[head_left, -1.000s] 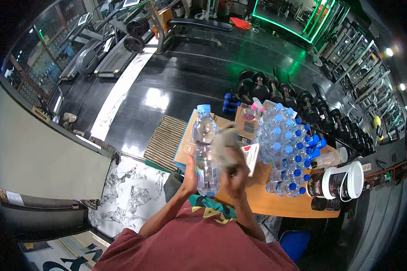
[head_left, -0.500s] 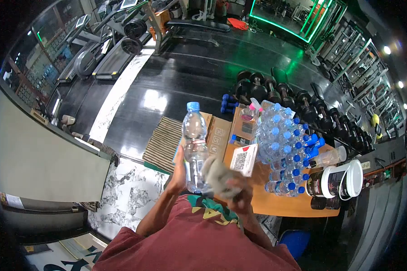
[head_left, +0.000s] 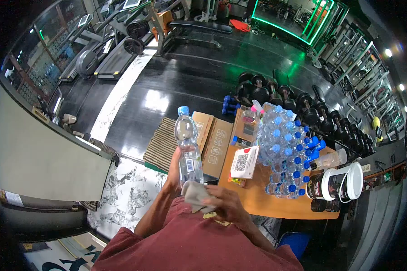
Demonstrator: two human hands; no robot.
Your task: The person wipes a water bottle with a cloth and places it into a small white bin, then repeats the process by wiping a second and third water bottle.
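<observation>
The left hand (head_left: 173, 174) held a clear plastic bottle (head_left: 188, 140), nearly upright, in the air beyond the left edge of the table (head_left: 260, 201). The right hand (head_left: 229, 203) pinched a bunched grey cloth (head_left: 195, 195) over the bottle's base; whether it pressed there could not be told. Wiping seemed the step in hand, and the next move appeared to call for a firm left hold and light pressure. Blue-capped bottles (head_left: 276, 134) crowded the table, left of a white-lidded tub (head_left: 357, 180) near its right edge
</observation>
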